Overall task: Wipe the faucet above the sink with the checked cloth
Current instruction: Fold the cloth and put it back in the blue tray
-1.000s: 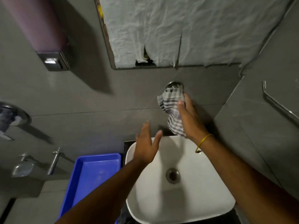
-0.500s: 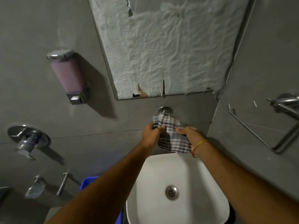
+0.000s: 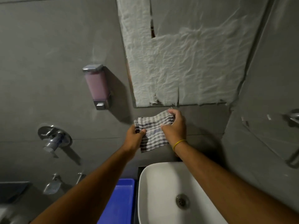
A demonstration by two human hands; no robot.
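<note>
Checked cloth (image 3: 152, 130), white with dark stripes, stretched flat against the grey wall just below the lower edge of the paper-covered panel (image 3: 186, 62) and above the back rim of the sink (image 3: 155, 183). Faucet hidden behind the cloth; nothing of it visible. Left hand (image 3: 133, 140) pinching the cloth's lower-left edge, thumb over the fabric and fingers curled behind it. Right hand (image 3: 175, 126) clenched on the cloth's upper-right corner, knuckles up near the panel's torn bottom edge, fabric bunched inside the fist. Yellow band (image 3: 178, 143) around the right wrist. Lower edge of the cloth hanging loose between the two forearms.

White basin directly below, metal drain (image 3: 182, 200) in its bowl, both forearms reaching over it. Blue tray (image 3: 119, 201) just beside the sink on its left, partly covered by the left forearm. On the wall to the left, well apart from the cloth: pink soap dispenser (image 3: 97, 86) with chrome cap and push button; lower down, a chrome wall tap (image 3: 54, 139); lower still, a small soap dish (image 3: 51, 187) on its bracket. On the right-hand wall, a chrome bar (image 3: 292, 157) at the frame's edge, partly cut off.
</note>
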